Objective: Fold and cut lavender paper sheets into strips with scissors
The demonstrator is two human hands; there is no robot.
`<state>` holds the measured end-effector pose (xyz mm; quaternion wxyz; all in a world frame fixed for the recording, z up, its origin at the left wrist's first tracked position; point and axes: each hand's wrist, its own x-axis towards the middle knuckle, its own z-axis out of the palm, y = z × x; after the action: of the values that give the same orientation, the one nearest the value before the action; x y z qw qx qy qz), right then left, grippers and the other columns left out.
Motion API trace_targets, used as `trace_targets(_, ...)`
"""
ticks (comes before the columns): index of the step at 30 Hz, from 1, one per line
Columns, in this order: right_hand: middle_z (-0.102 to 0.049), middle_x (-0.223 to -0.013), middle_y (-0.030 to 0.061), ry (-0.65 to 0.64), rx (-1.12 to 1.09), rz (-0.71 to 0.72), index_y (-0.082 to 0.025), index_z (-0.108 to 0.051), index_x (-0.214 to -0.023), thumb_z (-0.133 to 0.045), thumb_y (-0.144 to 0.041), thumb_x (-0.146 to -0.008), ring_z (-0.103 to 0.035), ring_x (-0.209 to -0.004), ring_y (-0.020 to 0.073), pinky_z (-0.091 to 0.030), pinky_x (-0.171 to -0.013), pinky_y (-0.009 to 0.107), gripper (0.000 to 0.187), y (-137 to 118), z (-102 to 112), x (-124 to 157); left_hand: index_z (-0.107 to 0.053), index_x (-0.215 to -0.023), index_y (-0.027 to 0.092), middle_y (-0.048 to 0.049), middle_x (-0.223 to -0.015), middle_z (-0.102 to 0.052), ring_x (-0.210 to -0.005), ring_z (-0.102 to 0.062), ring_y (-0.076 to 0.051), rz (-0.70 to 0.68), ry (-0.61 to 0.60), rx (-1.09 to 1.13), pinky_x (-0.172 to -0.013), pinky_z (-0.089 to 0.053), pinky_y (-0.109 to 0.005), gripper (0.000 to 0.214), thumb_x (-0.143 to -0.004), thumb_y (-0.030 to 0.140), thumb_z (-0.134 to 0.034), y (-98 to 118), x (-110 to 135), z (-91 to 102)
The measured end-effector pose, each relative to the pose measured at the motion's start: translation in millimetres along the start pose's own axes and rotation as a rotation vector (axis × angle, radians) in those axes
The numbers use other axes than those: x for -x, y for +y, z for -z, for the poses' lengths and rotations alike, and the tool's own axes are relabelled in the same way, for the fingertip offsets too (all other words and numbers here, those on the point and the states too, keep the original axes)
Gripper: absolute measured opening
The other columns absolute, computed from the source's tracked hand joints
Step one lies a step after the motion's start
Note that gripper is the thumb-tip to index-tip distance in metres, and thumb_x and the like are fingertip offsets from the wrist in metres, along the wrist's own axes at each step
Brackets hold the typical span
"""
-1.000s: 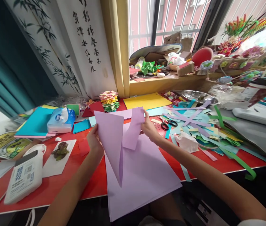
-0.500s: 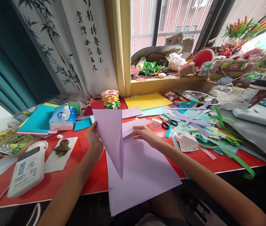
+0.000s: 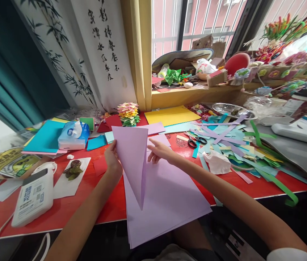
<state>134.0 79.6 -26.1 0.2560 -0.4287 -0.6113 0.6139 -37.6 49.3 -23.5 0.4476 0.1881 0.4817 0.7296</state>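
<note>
My left hand (image 3: 112,159) grips the left edge of a lilac paper folded into a long triangle (image 3: 134,159), held upright with its tip pointing down. My right hand (image 3: 160,151) hovers just right of the triangle with fingers apart, over a small lilac piece (image 3: 159,139) lying on the table. Beneath both lies a stack of large lilac sheets (image 3: 167,203) that overhangs the front edge of the red table (image 3: 107,206).
Black-handled scissors (image 3: 195,141) lie right of my hand beside a heap of paper strips (image 3: 235,141) and a crumpled tissue (image 3: 216,162). At left are a tissue pack (image 3: 73,135), a white bottle (image 3: 32,197), blue sheets (image 3: 46,136). A yellow sheet (image 3: 169,116) and paper flower stack (image 3: 128,113) sit behind.
My right hand lowered the smaller lilac piece onto the table and let go of it. The left hand kept holding the folded triangle, which shifted slightly right.
</note>
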Motion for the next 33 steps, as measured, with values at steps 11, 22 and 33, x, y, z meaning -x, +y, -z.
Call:
trace_targets(11,-0.067,-0.084,0.0063,-0.114,-0.148,0.185,-0.014,-0.062,-0.093,-0.055,-0.039,-0.082,-0.066,-0.071,0.0156,-0.055,-0.065,0.028,0.029,-4.1,3.6,71.8,-0.064,-0.093,0.018,-0.0069,-0.099,-0.066,-0.084,-0.063,-0.021,0.187,-0.096,-0.194,-0.066,-0.051,-0.029,0.031,-0.078,0.043,-0.054,-8.8,13.6,-4.3)
trace_targets(22,-0.058,-0.057,-0.0018,0.141,0.032,0.21,-0.017,-0.055,-0.067,-0.055,-0.04,-0.081,-0.058,-0.05,0.0103,-0.046,-0.05,0.022,0.027,-3.8,23.7,96.2,-0.046,-0.122,0.033,-0.0024,-0.136,-0.04,-0.126,-0.035,-0.02,-0.349,-0.154,-0.442,-0.099,-0.032,-0.031,0.047,-0.077,0.034,-0.061,0.4,16.1,-4.0)
trace_targets(33,-0.045,-0.043,-0.0052,0.256,0.171,0.144,-0.019,-0.042,-0.055,-0.058,-0.05,-0.076,-0.041,-0.038,0.0069,-0.029,-0.038,0.02,0.041,10.5,33.2,116.6,-0.059,-0.112,0.027,-0.0035,-0.119,-0.055,-0.124,-0.036,-0.025,-0.735,-0.837,-0.751,-0.104,-0.026,-0.04,0.037,-0.077,0.018,-0.05,20.8,46.7,-5.0)
